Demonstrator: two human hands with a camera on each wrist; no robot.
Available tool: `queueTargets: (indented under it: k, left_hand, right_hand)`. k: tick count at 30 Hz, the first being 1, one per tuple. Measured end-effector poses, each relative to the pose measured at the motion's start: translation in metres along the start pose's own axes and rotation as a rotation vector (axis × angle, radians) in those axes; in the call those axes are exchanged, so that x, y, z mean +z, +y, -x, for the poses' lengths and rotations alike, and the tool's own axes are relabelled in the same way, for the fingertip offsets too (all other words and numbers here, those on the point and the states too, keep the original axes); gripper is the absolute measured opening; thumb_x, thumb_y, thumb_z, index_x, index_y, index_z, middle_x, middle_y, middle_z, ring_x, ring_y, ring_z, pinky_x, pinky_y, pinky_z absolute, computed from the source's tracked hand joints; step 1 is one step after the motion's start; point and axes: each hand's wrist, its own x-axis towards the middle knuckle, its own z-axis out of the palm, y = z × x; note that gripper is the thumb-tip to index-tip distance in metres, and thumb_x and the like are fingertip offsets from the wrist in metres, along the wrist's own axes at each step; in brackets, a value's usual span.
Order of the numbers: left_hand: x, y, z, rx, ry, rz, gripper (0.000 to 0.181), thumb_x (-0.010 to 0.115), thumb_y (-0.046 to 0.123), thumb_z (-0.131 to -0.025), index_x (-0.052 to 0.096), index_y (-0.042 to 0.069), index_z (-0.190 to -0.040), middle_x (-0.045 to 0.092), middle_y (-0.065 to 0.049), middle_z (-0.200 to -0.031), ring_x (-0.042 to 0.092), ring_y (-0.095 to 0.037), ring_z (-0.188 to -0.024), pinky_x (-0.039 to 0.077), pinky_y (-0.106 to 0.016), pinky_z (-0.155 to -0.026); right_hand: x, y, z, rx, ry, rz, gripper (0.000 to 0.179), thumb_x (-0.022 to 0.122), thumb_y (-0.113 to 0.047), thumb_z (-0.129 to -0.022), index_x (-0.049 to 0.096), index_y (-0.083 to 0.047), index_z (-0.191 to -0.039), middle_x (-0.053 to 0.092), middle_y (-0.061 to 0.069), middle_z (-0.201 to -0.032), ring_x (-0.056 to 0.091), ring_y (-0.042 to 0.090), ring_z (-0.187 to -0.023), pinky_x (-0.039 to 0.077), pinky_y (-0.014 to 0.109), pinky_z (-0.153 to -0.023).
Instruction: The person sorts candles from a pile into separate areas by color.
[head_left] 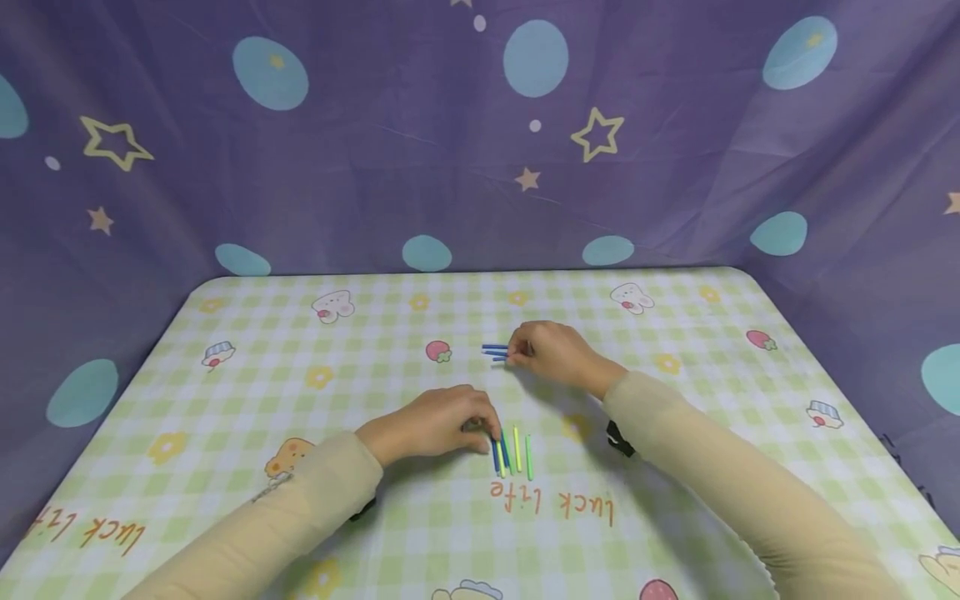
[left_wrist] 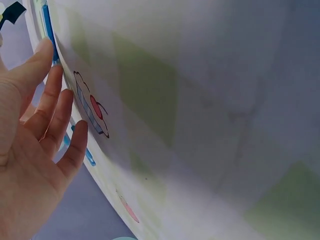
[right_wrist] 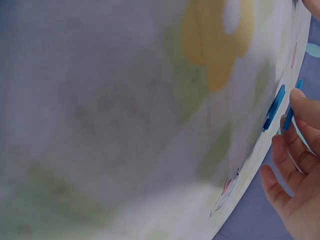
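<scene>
Toward the back of the table, my right hand [head_left: 555, 354] pinches a thin blue stick [right_wrist: 288, 119] between thumb and forefinger. Beside it, another blue stick [right_wrist: 274, 109] lies on the cloth, one of a small group pointing left from the fingers. Nearer the front, my left hand [head_left: 442, 421] has its thumb and forefinger at the far end of a blue stick [left_wrist: 48, 25] and appears to pinch it. That stick belongs to a row with another blue stick [head_left: 506, 452], a yellow stick [head_left: 517, 450] and a green stick [head_left: 529, 458]. The fingers partly hide both groups.
A checked cloth [head_left: 390, 533] printed with flowers, strawberries and lettering covers the table. Behind and at both sides hangs a purple curtain [head_left: 420, 150] with stars and blue ovals. Dark wrist straps [head_left: 619, 438] show under the sleeves.
</scene>
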Motion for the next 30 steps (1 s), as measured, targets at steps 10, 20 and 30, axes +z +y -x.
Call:
queueTargets:
  k: [10, 20, 30]
  left_hand:
    - [0.003, -0.003, -0.004, 0.035, -0.009, -0.034, 0.010, 0.078, 0.028, -0.085, 0.073, 0.028, -0.094, 0.059, 0.017, -0.093, 0.051, -0.007, -0.089, 0.045, -0.028, -0.079]
    - [0.001, -0.005, -0.004, 0.022, -0.014, -0.044, 0.009, 0.078, 0.031, -0.083, 0.070, 0.030, -0.088, 0.056, 0.015, -0.091, 0.047, -0.008, -0.084, 0.042, -0.028, -0.076]
    - [0.000, -0.004, -0.004, 0.017, -0.011, -0.034, 0.012, 0.079, 0.031, -0.082, 0.068, 0.028, -0.085, 0.053, 0.012, -0.095, 0.046, -0.008, -0.084, 0.042, -0.028, -0.077]
  right_hand:
    - [0.007, -0.003, -0.013, 0.076, -0.028, 0.009, 0.011, 0.074, -0.027, -0.091, 0.073, -0.016, -0.090, 0.067, -0.005, -0.085, 0.058, 0.009, -0.073, 0.049, 0.030, -0.068]
    - [0.009, -0.002, -0.018, 0.124, -0.049, 0.025, 0.014, 0.075, -0.032, -0.089, 0.073, -0.018, -0.087, 0.065, -0.007, -0.082, 0.058, 0.008, -0.071, 0.049, 0.030, -0.066]
    - [0.009, 0.001, -0.017, 0.137, -0.057, 0.022, 0.017, 0.075, -0.035, -0.089, 0.074, -0.018, -0.089, 0.065, -0.007, -0.084, 0.058, 0.008, -0.071, 0.049, 0.030, -0.065]
